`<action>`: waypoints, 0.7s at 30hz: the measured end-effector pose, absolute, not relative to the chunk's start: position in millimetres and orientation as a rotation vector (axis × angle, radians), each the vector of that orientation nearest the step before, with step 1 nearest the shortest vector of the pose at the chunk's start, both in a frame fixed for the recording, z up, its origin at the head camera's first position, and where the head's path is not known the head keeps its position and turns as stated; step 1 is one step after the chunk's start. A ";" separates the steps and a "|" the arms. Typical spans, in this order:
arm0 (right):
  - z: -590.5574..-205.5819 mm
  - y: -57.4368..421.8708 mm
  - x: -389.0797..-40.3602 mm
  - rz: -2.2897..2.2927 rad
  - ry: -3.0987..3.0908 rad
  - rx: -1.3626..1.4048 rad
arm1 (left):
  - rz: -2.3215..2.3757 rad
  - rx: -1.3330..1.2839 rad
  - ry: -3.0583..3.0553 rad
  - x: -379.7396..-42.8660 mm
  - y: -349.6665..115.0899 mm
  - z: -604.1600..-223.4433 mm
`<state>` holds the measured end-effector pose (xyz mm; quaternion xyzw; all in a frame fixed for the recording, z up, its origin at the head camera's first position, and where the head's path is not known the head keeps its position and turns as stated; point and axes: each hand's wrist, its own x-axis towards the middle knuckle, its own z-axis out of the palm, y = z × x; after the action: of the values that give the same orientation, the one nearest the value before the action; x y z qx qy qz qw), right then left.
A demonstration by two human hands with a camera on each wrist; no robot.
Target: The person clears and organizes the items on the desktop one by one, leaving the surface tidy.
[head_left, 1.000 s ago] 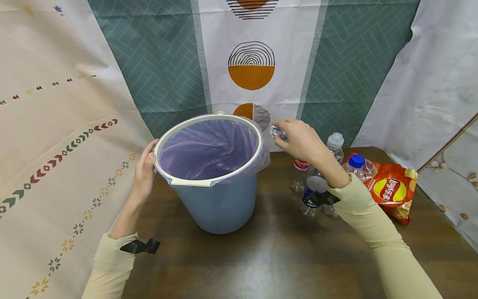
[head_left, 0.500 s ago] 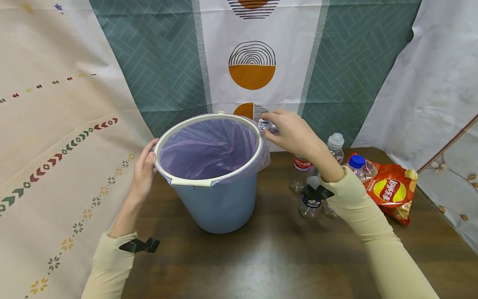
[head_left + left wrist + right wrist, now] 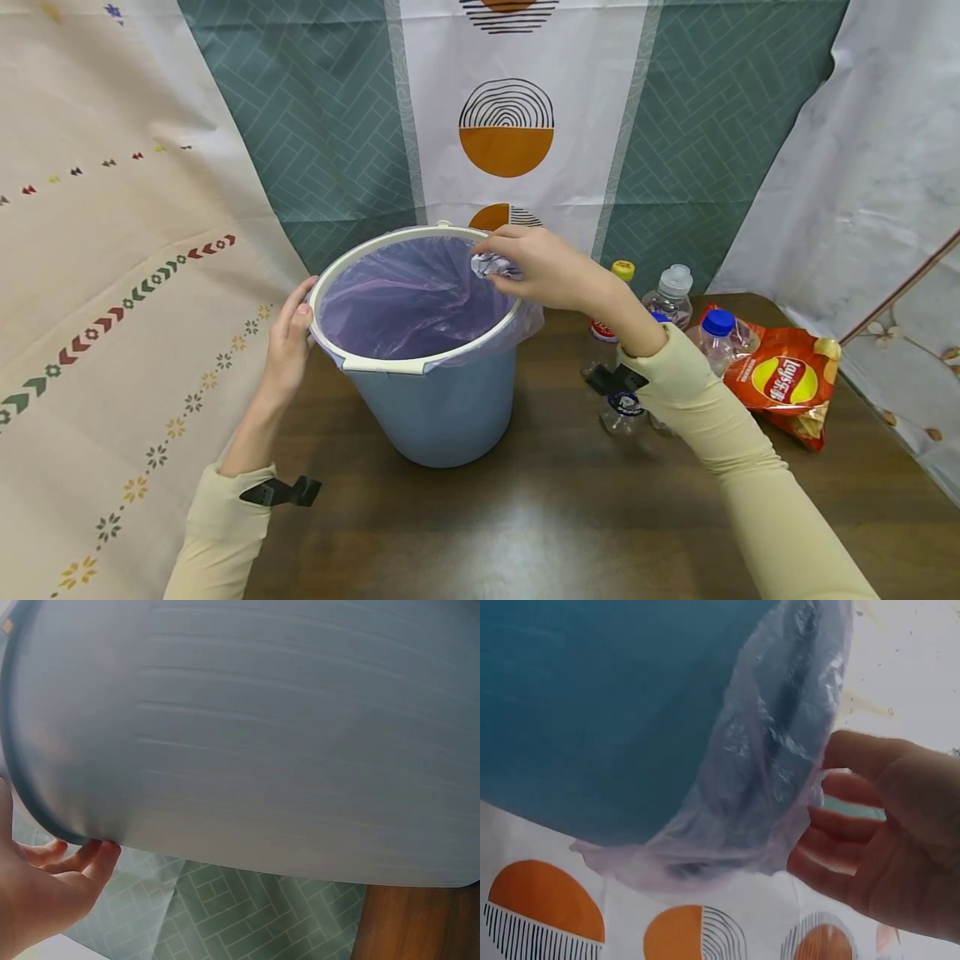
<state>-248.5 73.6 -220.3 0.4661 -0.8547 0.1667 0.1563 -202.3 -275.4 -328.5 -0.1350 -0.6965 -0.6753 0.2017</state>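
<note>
A light blue trash bin [image 3: 442, 417] with a cream rim stands on the table, lined with a thin purple bag [image 3: 390, 292] folded over the rim. At the rim's left side, my left hand [image 3: 291, 346] grips the bin; in the left wrist view its fingertips [image 3: 107, 851] press on the outer wall near the edge. My right hand [image 3: 543, 267] pinches a crumpled ball of white paper [image 3: 491, 266] above the right part of the bin's mouth. In the right wrist view the bag's overhang [image 3: 780, 750] covers part of the right hand [image 3: 885, 825] and the paper is hidden.
Right of the bin stand several plastic bottles, one with a blue cap [image 3: 718, 323], one with a pale cap [image 3: 676, 282] and one with a yellow cap [image 3: 622, 269]. A red chip bag [image 3: 783, 379] lies beyond them. Patterned cloth [image 3: 330, 125] hangs behind.
My right hand has moved left with the paper ball, from beside the bin to over its mouth. The yellow bottle cap has come into view. My left hand stays at the rim.
</note>
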 end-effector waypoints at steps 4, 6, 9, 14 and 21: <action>-220.9 67.6 -247.3 0.480 -2.442 1.405 | -1.865 -0.359 -1.959 -202.5 -274.5 -328.7; -221.3 65.0 -247.6 0.475 -2.450 1.418 | -1.859 -0.353 -1.960 -202.7 -273.8 -328.7; -222.3 60.6 -249.0 0.473 -2.462 1.434 | -1.862 -0.354 -1.952 -202.9 -273.7 -329.0; -223.7 54.6 -249.7 0.488 -2.490 1.447 | -1.869 -0.358 -1.951 -203.0 -274.4 -329.3; -225.1 51.0 -249.5 0.472 -2.536 1.420 | -1.872 -0.364 -1.943 -203.1 -274.6 -330.0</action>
<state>-249.5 51.0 -225.1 0.4800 -0.8570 0.1597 0.0983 -203.1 -274.6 -330.0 -0.1308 -0.6979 -0.6727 0.2079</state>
